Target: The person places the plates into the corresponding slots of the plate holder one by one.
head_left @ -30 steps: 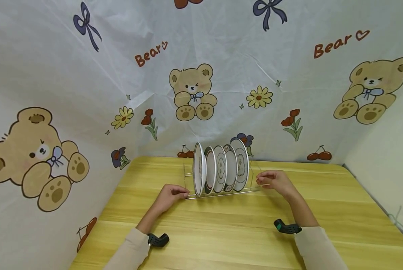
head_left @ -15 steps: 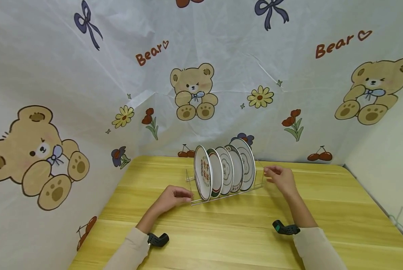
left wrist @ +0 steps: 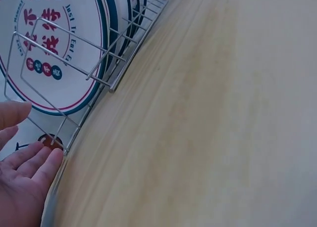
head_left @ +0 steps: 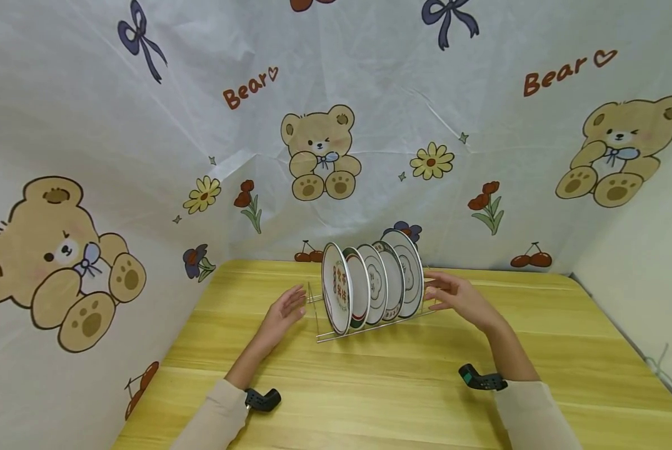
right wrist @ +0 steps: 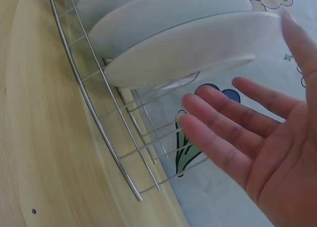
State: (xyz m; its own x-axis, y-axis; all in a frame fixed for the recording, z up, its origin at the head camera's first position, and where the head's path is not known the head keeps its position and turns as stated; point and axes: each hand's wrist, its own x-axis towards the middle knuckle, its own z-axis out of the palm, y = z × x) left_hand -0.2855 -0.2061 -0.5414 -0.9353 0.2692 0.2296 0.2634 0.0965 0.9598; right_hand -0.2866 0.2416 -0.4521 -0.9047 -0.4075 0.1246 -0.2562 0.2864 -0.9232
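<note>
A metal wire dish rack (head_left: 325, 338) stands at an angle on the wooden table, with several plates upright in its slots. Its leftmost plate (head_left: 336, 281) has red lettering and a dark rim, seen close up in the left wrist view. Beside the rack's left end is my left hand (head_left: 279, 315), fingers loosely extended and holding nothing. My right hand (head_left: 464, 303) is at the other end, where its straight fingers reach in toward the rightmost plate (head_left: 410, 278). In the right wrist view that plate's white underside (right wrist: 193, 51) faces the spread fingers, and the palm holds nothing.
The yellow wood table (head_left: 364, 387) extends in front of the rack and to both sides. A white cloth (head_left: 381, 125) printed with bears and flowers hangs close behind it. At the right is a pale wall (head_left: 651, 269).
The rack's left end came toward me, so it now stands angled. My left hand has let go and drawn back to the left; the right hand's fingers have opened and shifted closer to the plates.
</note>
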